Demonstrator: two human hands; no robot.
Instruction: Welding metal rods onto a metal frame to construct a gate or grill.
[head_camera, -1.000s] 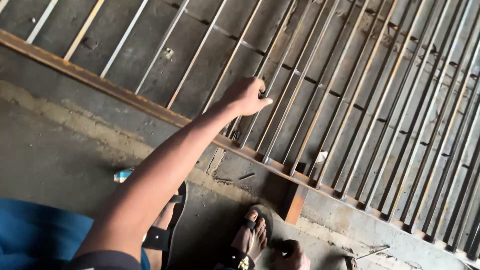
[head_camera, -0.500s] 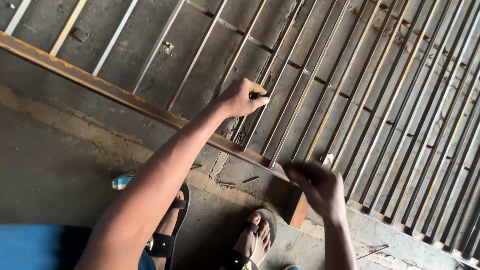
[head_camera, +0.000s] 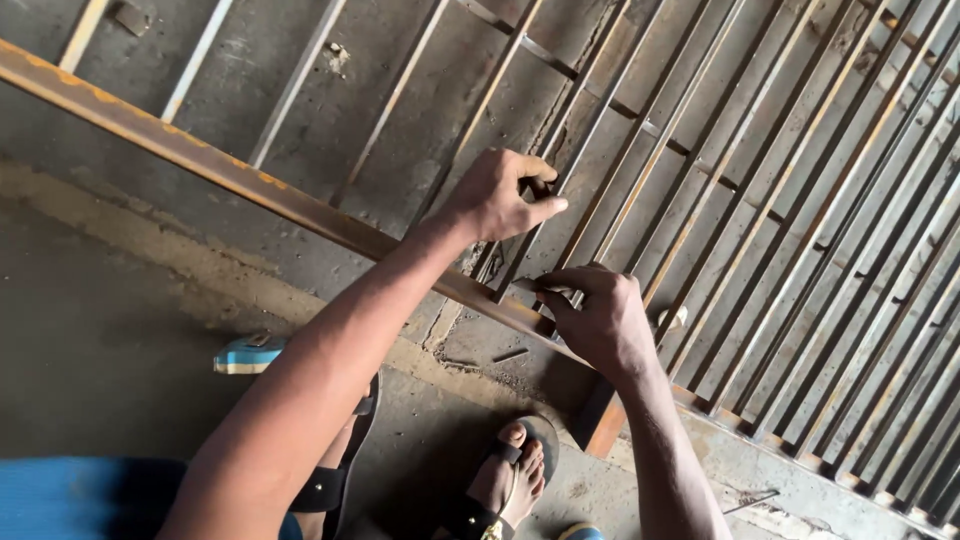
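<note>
Holding a thin bar (head_camera: 520, 255) of the grate (head_camera: 800, 230) on the floor, our left hand (head_camera: 497, 195) grips tight. Our right hand (head_camera: 598, 320) pinches lower. It looks stiff, heavy, rusty.

1. The left hand (head_camera: 497, 195) is curling into a loose fist at centre frame, its forearm stretching in from the lower left.
2. The right hand (head_camera: 598, 318) is sitting just below it, fingers pinching together, its forearm rising from the bottom edge, right of centre.
</note>
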